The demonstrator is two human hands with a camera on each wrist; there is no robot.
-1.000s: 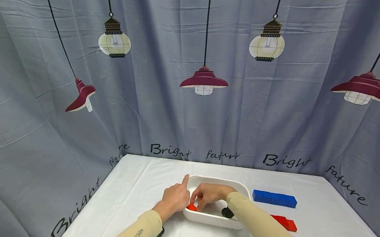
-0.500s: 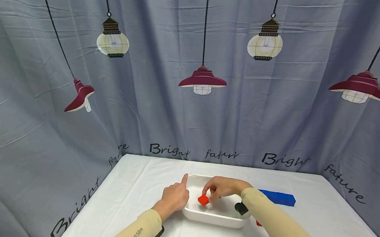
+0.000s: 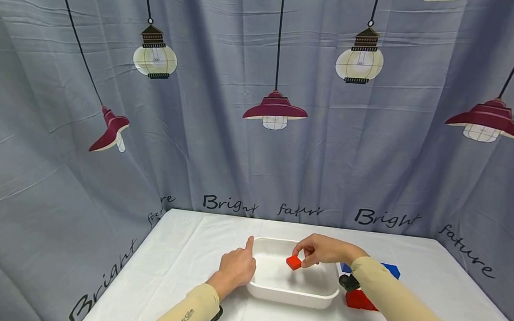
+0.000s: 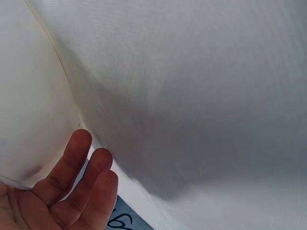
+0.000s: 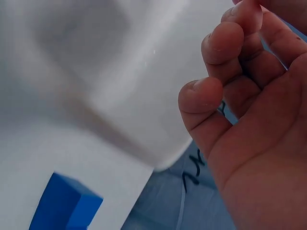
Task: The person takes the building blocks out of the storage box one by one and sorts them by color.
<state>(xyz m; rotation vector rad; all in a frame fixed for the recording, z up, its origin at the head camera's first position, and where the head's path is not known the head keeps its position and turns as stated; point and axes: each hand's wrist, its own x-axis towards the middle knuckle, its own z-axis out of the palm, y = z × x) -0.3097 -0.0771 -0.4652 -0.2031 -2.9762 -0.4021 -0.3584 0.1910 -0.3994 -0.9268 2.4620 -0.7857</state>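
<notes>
A red block hangs over the white plastic tray, pinched between the fingertips and thumb of my right hand. In the right wrist view, my right fingers are bent and the block is hidden. My left hand lies against the tray's left end, its index finger stretched along the rim. The left wrist view has three of its fingers fairly straight beside the tray's outer wall. Inside the tray I see only bare white floor and a shadow under the block.
Red blocks lie on the white table just right of the tray, partly covered by my right sleeve. Behind that forearm is a row of blue blocks. A grey curtain with printed lamps closes off the back.
My right hand has lifted the red block from the tray's left end and carried it rightward and up over the tray. The left hand stays in place.
</notes>
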